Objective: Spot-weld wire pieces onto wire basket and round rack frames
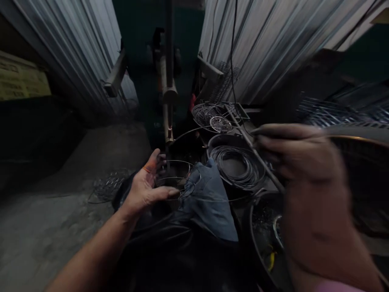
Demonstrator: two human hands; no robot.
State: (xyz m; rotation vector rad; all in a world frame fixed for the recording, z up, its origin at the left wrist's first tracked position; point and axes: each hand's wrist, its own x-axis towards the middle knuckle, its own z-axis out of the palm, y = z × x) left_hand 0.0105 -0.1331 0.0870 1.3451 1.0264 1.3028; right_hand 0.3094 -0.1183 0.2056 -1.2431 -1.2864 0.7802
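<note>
My left hand [146, 184] reaches forward at centre, thumb and fingers curled round thin wire rings [178, 178] that rest above a blue cloth [209, 198] on my lap. My right hand [304, 178] is raised close to the camera at the right, smeared by motion. Its fingers seem bent near a dark curved rim [358, 136], but I cannot make out a grip.
A spot-welding post [168, 101] stands just beyond the rings. Dark tubs with coiled wire rings [237, 166] and a wire grid piece [212, 115] sit to the right. Another tub [264, 239] is at lower right. Corrugated metal sheets [273, 44] line the back. Concrete floor [45, 219] lies left.
</note>
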